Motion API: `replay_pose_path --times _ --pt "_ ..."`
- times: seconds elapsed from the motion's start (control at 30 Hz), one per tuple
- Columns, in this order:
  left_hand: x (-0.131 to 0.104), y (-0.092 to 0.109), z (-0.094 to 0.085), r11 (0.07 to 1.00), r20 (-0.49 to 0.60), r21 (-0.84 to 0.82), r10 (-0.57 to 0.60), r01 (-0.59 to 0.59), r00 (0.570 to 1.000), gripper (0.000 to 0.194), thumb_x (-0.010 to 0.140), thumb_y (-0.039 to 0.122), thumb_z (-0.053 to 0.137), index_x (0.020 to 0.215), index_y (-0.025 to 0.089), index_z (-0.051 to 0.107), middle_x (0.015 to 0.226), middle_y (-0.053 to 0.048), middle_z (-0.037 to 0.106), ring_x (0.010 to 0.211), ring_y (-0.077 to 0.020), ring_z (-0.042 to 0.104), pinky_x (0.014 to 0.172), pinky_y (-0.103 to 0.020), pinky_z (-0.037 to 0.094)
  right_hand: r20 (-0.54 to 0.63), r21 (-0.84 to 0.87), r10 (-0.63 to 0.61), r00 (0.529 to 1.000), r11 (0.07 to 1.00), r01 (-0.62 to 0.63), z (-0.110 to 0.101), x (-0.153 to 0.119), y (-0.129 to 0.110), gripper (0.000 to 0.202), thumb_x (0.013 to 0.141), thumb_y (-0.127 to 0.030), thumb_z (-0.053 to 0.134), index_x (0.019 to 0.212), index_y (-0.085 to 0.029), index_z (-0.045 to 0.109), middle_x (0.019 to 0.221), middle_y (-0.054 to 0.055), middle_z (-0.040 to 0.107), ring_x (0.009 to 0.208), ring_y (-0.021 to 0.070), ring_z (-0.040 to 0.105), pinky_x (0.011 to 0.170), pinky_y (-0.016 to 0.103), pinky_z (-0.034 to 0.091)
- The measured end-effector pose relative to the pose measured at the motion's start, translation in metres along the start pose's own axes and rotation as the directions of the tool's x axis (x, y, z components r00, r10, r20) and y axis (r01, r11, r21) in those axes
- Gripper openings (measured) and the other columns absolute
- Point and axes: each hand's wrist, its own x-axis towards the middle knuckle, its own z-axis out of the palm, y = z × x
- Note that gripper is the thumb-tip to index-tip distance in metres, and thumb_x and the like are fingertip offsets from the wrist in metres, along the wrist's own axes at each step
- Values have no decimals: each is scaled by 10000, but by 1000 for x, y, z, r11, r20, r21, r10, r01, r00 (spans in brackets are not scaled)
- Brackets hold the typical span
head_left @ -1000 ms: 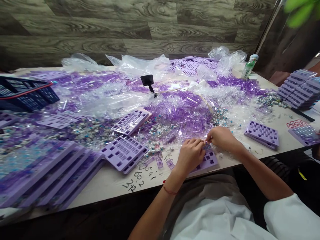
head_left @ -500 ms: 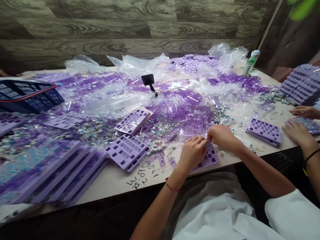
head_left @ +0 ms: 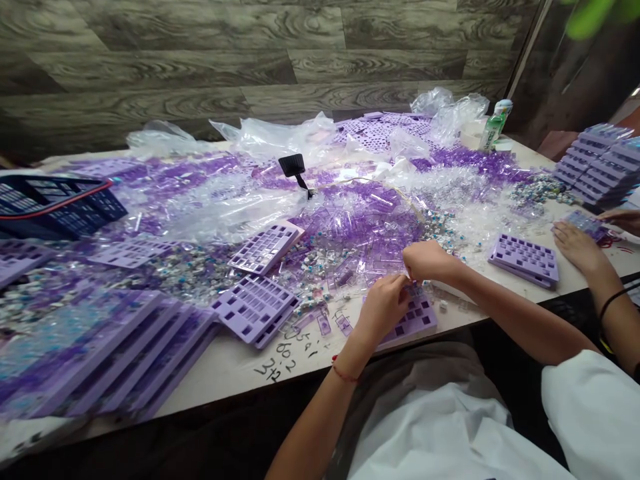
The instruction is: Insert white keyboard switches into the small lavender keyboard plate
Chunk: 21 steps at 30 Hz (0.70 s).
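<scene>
A light-purple panel with square and rectangular holes [head_left: 420,315] lies at the table's front edge before me. Over its left side is my left hand [head_left: 384,305], fingers bent and pinched together. My right hand [head_left: 429,260], curled closed, meets the left fingertips above the panel's far edge. Whatever small piece the fingers pinch is hidden. Around the hands are loose clear purple plastic pieces [head_left: 344,325] and a spread of small white and blue parts [head_left: 440,230].
Similar panels lie left [head_left: 255,310] and right [head_left: 525,257]. Filled panels are stacked at the left front [head_left: 150,360]. A blue basket [head_left: 85,210], a black brush-like tool [head_left: 292,165] and a green bottle [head_left: 493,127] stand farther back. A co-worker's hand [head_left: 577,247] works at the right.
My right hand has shifted slightly away from me and left, its fingers still curled. My left hand stays nearly in place. The co-worker's hands and their piece have moved; the view has shifted slightly.
</scene>
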Motion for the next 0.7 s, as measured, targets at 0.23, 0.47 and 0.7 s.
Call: replay_pose_path --times 0.23,0.47,0.7 --pt "-4 3 4 998 -32 -29 -48 47 998 225 864 59 525 1014 200 618 961 -67 727 895 -234 679 836 -364 523 19 36 -73 997 997 72 0 -3 11 204 752 -124 735 905 -203 843 919 92 812 906 245 758 718 242 500" --pt "-5 5 6 999 -49 -24 -35 34 998 298 857 32 493 1067 200 622 975 -75 723 924 -242 672 861 -383 525 21 82 -96 995 992 94 3 -3 20 235 748 -100 735 877 -257 853 859 34 814 838 204 747 645 218 446" --pt "-5 6 5 999 -41 -17 -44 44 998 271 866 43 510 1054 202 622 962 -72 717 925 -243 670 860 -383 527 7 61 -100 995 993 99 2 -2 18 244 709 -97 768 861 -268 854 856 40 814 861 223 748 669 229 452"
